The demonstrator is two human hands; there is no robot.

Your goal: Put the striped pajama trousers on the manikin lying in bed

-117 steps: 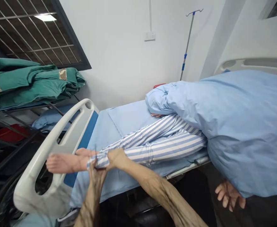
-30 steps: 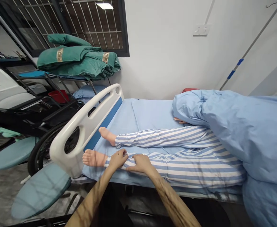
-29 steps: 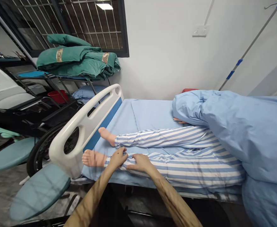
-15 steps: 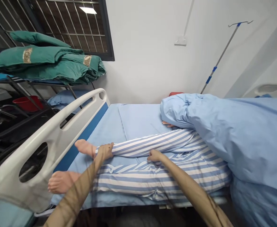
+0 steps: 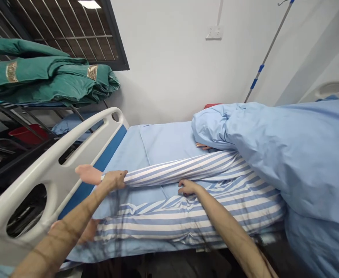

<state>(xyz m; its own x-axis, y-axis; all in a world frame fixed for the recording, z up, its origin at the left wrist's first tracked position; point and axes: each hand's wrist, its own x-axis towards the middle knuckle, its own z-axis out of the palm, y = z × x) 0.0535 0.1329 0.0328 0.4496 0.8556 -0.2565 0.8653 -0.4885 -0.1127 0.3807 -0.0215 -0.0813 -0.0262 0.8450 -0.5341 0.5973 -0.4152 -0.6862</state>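
Left hand (image 5: 113, 180) grips far striped trouser leg (image 5: 169, 172), right hand (image 5: 187, 187) rests on near leg (image 5: 163, 220).

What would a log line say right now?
left hand: on far ankle at cuff of striped pajama trousers | right hand: on the trousers | blue quilt: covers upper body

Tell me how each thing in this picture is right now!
Left hand: holding the trouser cuff at the ankle
Right hand: resting on the trousers, fingers curled
Striped pajama trousers: worn, wrinkled
Bare foot: uncovered
Blue quilt: bunched over the upper body
Green blankets: folded on a rack
White bed rail: raised
IV pole: standing
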